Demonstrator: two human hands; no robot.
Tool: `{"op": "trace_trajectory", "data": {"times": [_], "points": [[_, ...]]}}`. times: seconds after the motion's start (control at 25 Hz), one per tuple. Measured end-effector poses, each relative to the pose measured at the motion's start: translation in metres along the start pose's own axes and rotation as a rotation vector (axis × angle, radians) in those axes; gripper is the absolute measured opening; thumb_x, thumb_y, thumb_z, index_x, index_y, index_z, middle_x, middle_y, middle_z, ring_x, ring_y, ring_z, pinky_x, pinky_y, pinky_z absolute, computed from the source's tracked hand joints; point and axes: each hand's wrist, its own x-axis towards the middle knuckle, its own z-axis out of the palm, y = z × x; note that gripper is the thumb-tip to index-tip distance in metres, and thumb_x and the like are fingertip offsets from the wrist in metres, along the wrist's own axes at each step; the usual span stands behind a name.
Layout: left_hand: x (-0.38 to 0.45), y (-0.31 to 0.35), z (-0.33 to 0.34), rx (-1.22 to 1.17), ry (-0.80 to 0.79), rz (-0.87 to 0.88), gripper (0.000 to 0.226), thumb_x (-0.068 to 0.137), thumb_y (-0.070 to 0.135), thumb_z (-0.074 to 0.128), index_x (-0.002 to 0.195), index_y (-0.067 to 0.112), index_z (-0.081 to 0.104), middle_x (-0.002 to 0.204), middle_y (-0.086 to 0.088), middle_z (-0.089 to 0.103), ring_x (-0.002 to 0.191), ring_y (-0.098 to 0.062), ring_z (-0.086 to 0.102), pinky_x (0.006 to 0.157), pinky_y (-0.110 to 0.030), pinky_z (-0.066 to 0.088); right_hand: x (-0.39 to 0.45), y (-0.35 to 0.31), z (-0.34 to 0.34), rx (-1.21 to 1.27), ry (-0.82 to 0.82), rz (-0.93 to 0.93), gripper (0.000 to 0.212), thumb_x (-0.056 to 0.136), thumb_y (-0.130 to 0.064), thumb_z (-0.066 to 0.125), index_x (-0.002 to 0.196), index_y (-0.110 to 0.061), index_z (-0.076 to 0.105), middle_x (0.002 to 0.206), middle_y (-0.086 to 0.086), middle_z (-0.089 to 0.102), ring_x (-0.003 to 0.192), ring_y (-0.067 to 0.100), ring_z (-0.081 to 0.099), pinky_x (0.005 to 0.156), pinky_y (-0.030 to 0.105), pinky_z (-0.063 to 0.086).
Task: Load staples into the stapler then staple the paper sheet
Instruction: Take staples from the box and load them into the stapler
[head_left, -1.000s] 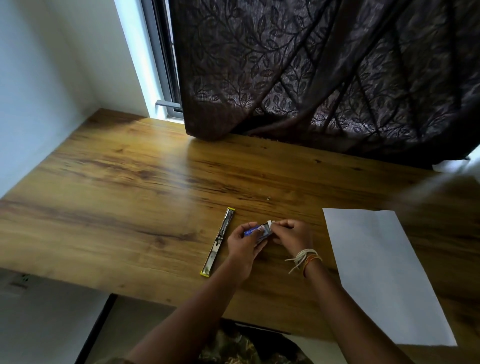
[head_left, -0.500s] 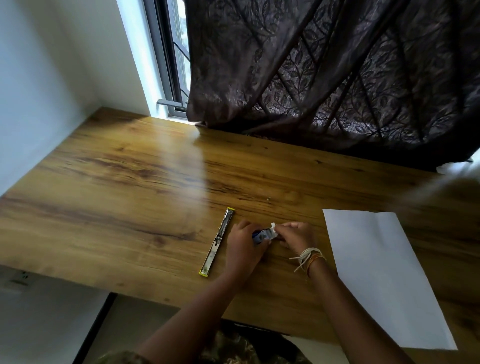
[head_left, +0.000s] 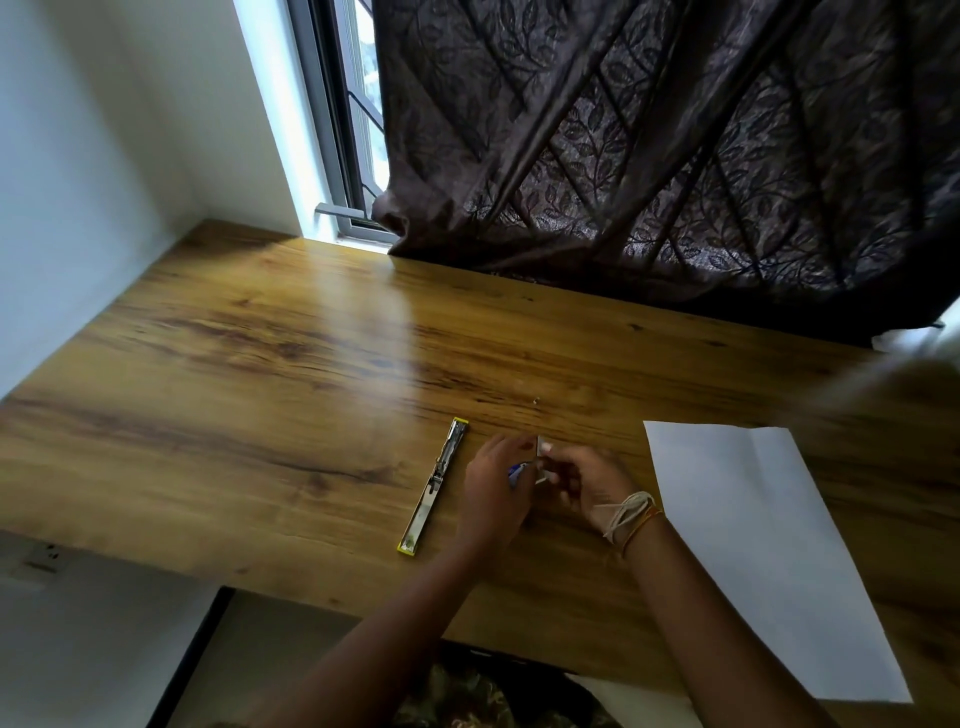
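Note:
A yellow stapler (head_left: 435, 485) lies unfolded flat on the wooden desk (head_left: 260, 395), its metal channel facing up. Just right of it my left hand (head_left: 491, 493) holds a small blue staple box (head_left: 515, 472), mostly hidden by my fingers. My right hand (head_left: 584, 480) pinches a small pale piece (head_left: 542, 446) at the box's open end, likely a staple strip or flap; motion blur hides which. A white paper sheet (head_left: 769, 551) lies flat to the right of both hands.
A dark patterned curtain (head_left: 675, 156) hangs along the desk's back edge, with a window (head_left: 353, 130) at its left. One tiny loose staple (head_left: 536, 399) lies beyond my hands. White walls close the left side; the desk's front edge runs near my forearms.
My hands have stayed at the same spot, working at the box. The right fingers have lifted the pale piece a little higher above the box. The curtain has swung to the right.

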Motion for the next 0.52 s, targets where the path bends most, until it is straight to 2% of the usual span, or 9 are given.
{"op": "trace_trajectory", "data": {"times": [0.12,0.2,0.32,0.44,0.52], "points": [[0.005,0.004,-0.005,-0.069,0.0,0.004,0.034,0.083,0.004,0.068,0.116,0.011,0.067,0.113,-0.004,0.069,0.102,-0.014,0.063,0.086,-0.026,0.051,-0.004,-0.003,-0.008,0.192,-0.177,0.173,0.007,0.081,-0.016,0.068,0.076,-0.011,0.069,0.068,0.0,0.066,0.056,0.007,0.054,0.042,0.018,0.04],[0.005,0.003,-0.008,-0.093,-0.02,0.009,0.031,0.082,0.007,0.071,0.112,0.013,0.069,0.109,0.0,0.07,0.098,-0.007,0.062,0.084,-0.021,0.05,-0.005,-0.003,-0.009,0.202,-0.207,0.193,0.004,0.081,-0.014,0.067,0.08,-0.01,0.067,0.071,0.001,0.063,0.059,0.009,0.054,0.043,0.018,0.042],[0.005,0.0,-0.011,-0.103,-0.023,-0.005,0.026,0.078,0.015,0.076,0.104,0.016,0.07,0.101,0.005,0.071,0.093,-0.002,0.063,0.079,-0.014,0.049,-0.007,-0.002,-0.005,0.101,-0.147,0.073,0.006,0.085,-0.01,0.063,0.087,-0.008,0.068,0.072,0.004,0.063,0.062,0.012,0.057,0.046,0.02,0.047],[0.007,-0.004,-0.014,-0.083,0.0,-0.043,0.025,0.074,0.018,0.08,0.098,0.016,0.073,0.093,0.009,0.071,0.085,0.001,0.064,0.073,-0.004,0.043,-0.007,-0.005,-0.001,-0.049,-0.144,-0.122,0.019,0.086,-0.004,0.061,0.101,-0.012,0.069,0.073,0.005,0.067,0.062,0.014,0.062,0.052,0.023,0.052],[0.009,-0.006,-0.017,-0.062,-0.024,-0.037,0.026,0.073,0.017,0.08,0.098,0.016,0.074,0.093,0.006,0.073,0.085,-0.002,0.065,0.07,-0.003,0.042,-0.007,-0.007,0.0,-0.142,-0.147,-0.167,0.017,0.086,-0.005,0.064,0.097,-0.015,0.071,0.072,0.004,0.07,0.058,0.012,0.064,0.053,0.023,0.053]]}}
